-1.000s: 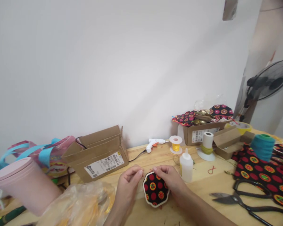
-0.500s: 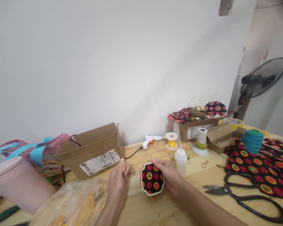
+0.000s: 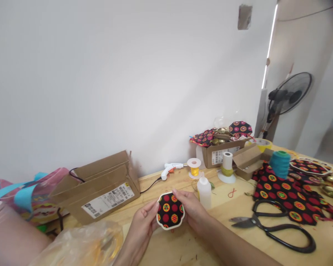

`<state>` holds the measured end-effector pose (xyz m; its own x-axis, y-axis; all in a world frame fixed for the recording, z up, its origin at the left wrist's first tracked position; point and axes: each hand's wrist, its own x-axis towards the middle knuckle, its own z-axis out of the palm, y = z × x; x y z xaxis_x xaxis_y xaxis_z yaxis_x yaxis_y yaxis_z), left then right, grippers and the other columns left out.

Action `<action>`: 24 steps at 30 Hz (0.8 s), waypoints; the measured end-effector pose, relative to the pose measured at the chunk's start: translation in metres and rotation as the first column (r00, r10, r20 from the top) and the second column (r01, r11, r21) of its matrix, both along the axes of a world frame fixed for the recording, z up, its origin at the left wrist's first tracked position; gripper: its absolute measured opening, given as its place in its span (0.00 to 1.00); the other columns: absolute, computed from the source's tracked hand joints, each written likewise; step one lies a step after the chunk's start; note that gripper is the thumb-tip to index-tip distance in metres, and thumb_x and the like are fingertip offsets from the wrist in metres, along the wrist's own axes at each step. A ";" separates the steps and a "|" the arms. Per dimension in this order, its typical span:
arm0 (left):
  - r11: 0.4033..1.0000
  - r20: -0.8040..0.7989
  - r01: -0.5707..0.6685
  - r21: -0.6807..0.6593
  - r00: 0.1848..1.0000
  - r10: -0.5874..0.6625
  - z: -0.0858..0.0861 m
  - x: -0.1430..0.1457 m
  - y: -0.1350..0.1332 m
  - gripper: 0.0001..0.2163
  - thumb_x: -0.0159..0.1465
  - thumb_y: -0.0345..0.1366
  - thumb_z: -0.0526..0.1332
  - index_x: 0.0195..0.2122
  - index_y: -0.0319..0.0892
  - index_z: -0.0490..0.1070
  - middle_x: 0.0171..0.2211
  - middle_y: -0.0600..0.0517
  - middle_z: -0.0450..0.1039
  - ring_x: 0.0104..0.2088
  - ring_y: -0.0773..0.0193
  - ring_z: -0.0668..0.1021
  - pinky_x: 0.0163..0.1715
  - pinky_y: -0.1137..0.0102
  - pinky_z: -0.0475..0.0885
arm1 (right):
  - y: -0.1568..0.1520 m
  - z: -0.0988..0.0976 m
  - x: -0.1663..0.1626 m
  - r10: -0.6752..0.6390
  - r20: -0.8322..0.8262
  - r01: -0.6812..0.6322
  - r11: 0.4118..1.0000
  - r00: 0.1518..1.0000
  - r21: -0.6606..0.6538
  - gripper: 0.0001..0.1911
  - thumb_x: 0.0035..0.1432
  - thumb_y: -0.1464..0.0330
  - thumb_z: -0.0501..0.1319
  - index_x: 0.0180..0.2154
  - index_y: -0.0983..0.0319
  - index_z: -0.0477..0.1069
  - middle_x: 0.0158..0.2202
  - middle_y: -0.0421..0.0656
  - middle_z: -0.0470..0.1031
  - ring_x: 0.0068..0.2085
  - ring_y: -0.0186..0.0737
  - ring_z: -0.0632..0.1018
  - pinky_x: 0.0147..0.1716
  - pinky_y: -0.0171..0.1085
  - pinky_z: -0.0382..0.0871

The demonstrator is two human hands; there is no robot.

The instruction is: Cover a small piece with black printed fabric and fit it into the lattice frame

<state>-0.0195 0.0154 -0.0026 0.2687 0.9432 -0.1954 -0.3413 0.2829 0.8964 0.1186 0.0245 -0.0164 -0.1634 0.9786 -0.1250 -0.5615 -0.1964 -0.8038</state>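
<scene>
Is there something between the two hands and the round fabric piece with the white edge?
Nothing visible. The left hand and the right hand both hold the fabric piece directly by its edges, above the wooden table.

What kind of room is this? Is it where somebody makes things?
Probably a home craft or sewing corner. On the wooden table lie big black scissors, a glue gun, thread spools and patterned fabric. Both hands hold a fabric-covered patch.
</scene>
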 end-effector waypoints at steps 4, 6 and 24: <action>0.991 0.064 -0.129 0.035 0.990 0.127 -0.009 -0.007 0.008 0.13 0.50 0.31 0.63 0.39 0.39 0.71 0.33 0.47 0.77 0.35 0.58 0.77 0.35 0.68 0.72 | 0.001 0.001 -0.002 0.057 0.057 -0.061 0.996 0.997 0.068 0.20 0.40 0.54 0.61 0.23 0.67 0.70 0.20 0.42 0.72 0.22 0.38 0.73 0.24 0.37 0.66; 0.988 0.081 -0.152 0.034 0.986 0.149 -0.012 -0.010 0.012 0.11 0.51 0.30 0.62 0.38 0.39 0.71 0.33 0.48 0.77 0.36 0.60 0.77 0.35 0.69 0.72 | 0.003 -0.001 -0.004 0.080 0.112 -0.089 0.993 0.990 0.078 0.20 0.39 0.55 0.62 0.22 0.67 0.70 0.18 0.41 0.72 0.21 0.37 0.73 0.24 0.38 0.67; 0.991 0.069 -0.134 -0.003 0.989 0.134 -0.008 0.000 0.008 0.17 0.51 0.31 0.63 0.43 0.37 0.66 0.35 0.46 0.76 0.39 0.55 0.75 0.41 0.63 0.69 | 0.007 0.001 -0.001 -0.030 0.149 0.017 0.996 0.988 0.086 0.21 0.43 0.53 0.58 0.23 0.67 0.71 0.18 0.40 0.72 0.21 0.35 0.72 0.23 0.35 0.66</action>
<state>-0.0198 0.0231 -0.0109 0.1530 0.9719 -0.1789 -0.4372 0.2289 0.8698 0.1174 0.0314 -0.0159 -0.1259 0.9900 -0.0635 -0.4368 -0.1128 -0.8925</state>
